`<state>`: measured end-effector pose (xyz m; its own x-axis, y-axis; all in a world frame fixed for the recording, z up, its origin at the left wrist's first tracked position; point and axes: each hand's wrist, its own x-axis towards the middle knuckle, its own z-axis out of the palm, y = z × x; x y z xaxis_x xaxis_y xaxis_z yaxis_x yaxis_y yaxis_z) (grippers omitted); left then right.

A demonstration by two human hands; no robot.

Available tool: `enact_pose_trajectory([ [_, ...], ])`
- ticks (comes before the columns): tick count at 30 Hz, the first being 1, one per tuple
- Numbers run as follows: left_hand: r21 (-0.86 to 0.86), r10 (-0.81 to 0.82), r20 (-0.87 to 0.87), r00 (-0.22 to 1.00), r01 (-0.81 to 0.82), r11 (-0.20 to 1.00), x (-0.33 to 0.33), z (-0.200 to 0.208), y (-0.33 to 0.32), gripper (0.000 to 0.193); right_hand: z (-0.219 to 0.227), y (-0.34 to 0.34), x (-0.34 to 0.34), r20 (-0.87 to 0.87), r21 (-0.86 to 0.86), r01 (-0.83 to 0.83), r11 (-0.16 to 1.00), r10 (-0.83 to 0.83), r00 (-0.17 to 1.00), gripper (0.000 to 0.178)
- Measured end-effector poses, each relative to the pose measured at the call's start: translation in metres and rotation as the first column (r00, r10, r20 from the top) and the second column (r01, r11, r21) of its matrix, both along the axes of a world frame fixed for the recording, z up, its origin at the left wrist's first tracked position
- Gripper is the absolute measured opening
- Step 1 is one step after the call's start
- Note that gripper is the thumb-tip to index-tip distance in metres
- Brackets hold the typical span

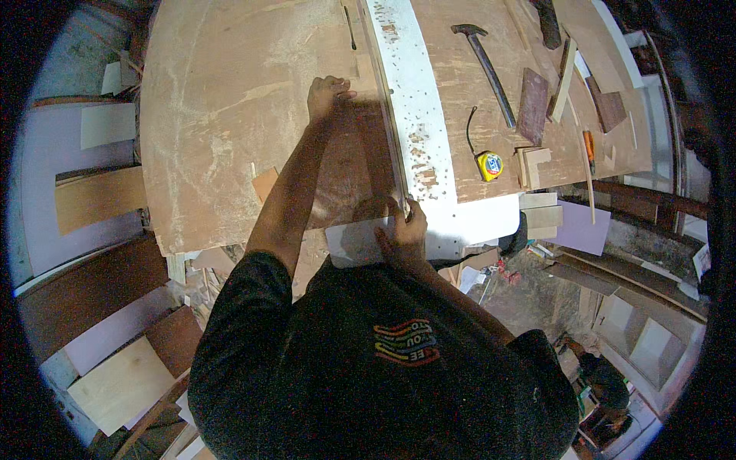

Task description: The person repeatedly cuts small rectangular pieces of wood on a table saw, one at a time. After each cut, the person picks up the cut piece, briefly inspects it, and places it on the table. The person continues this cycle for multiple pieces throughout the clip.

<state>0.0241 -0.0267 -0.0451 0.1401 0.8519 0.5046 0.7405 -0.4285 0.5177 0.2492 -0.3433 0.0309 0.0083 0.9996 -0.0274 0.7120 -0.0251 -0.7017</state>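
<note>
A long white board [418, 100], dotted with holes and torn patches, runs away from me across the brown wooden tabletop [230, 100]. Left of it, my left hand [330, 96] rests low over the wood with curled fingers; whatever they hold is hidden. My right hand [405, 234] is closed at the near end of the board's left edge, thumb and fingers together, and what lies between them cannot be made out. A wide white panel [483, 221] sits under the board's near end, against my body. A dark narrow tool [349, 29] lies beyond my left hand.
Right of the board lie a hammer [488, 73], a yellow tape measure [489, 165], an orange-handled tool [589, 149] and wood offcuts [533, 106]. Loose panels [100, 192] stand along the left. Scraps litter the floor [529, 295]. Another person [606, 379] is at lower right.
</note>
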Motion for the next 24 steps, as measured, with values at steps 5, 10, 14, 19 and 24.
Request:
enact_pose_trajectory([
  [5, -0.044, -0.048, -0.125, 0.991, 0.043, 0.998, -0.004, 0.024, 0.026, 0.029, 0.038, 0.005, -0.003, 0.1, 0.089, -0.108, 0.99, 0.099, 0.99, 0.077],
  [10, -0.103, -0.053, -0.151, 0.987, 0.038, 0.994, -0.006, 0.027, 0.037, 0.035, 0.044, 0.009, -0.004, 0.138, 0.01, -0.118, 0.993, 0.115, 0.984, 0.077],
  [14, -0.095, 0.001, -0.183, 0.983, -0.018, 0.995, -0.007, 0.027, 0.038, 0.037, 0.045, 0.006, -0.005, 0.168, -0.052, -0.116, 0.992, 0.123, 0.978, 0.078],
  [19, -0.186, 0.034, -0.167, 0.985, -0.066, 0.98, -0.007, 0.032, 0.037, 0.037, 0.049, 0.005, -0.006, 0.167, -0.066, -0.122, 0.99, 0.131, 0.977, 0.081],
  [24, -0.154, 0.067, -0.139, 0.988, -0.088, 0.984, -0.004, 0.039, 0.04, 0.036, 0.048, 0.005, -0.006, 0.171, -0.075, -0.114, 0.991, 0.126, 0.977, 0.081],
])
